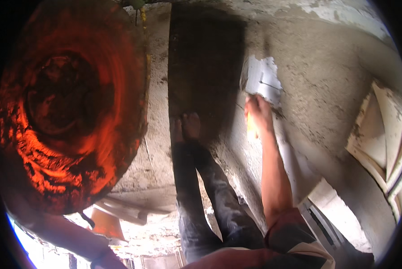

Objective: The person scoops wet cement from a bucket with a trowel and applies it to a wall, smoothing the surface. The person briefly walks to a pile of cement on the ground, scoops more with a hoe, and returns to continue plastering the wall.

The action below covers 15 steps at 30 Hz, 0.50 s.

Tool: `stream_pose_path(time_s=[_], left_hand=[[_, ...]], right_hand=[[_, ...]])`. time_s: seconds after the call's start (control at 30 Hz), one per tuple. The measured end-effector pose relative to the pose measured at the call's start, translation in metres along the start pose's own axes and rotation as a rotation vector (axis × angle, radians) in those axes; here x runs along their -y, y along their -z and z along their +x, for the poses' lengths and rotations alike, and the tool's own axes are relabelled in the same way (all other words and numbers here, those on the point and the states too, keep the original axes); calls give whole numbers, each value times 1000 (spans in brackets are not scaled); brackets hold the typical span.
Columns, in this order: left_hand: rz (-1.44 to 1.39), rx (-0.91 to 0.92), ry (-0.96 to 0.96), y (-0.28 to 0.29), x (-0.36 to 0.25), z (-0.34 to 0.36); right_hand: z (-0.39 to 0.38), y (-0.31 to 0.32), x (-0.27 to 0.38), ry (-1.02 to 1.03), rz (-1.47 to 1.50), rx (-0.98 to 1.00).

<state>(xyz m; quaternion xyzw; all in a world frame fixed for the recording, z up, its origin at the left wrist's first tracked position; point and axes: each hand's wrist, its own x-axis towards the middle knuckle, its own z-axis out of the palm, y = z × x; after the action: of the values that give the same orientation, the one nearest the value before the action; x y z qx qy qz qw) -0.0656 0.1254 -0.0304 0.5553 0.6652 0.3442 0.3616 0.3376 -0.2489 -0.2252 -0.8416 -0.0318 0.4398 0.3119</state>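
Note:
My right hand [258, 109] is closed around a tool with an orange-yellow handle [252, 127]. Just beyond my fingers is a ragged-edged white patch [263, 80] with a thin dark bent line on it. Whether this is the tool's blade or material against the rough surface, I cannot tell. Close on the left looms a wide round orange-red basin [131, 152], its inside smeared with dark residue and lit in places. My left forearm [71, 235] reaches up to the basin's lower edge, and the left hand is hidden behind it.
My bare feet [185, 125] stand on a long dark board [205, 58]. A rough grey-beige plastered surface [317, 67] spreads to the right. At far right are pale frame-like pieces [376, 134]. Pale lengths of pipe or board [120, 213] lie below the basin, beside bright light.

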Motion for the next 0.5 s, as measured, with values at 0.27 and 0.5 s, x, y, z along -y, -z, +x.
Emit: stream_pose_path(time_s=[0.27, 0.5], left_hand=[[640, 254, 52, -37, -79, -40], [242, 431, -330, -70, -89, -60]], right_hand=[[-155, -28, 152, 699, -423, 313], [-128, -170, 293, 488, -947, 207]])
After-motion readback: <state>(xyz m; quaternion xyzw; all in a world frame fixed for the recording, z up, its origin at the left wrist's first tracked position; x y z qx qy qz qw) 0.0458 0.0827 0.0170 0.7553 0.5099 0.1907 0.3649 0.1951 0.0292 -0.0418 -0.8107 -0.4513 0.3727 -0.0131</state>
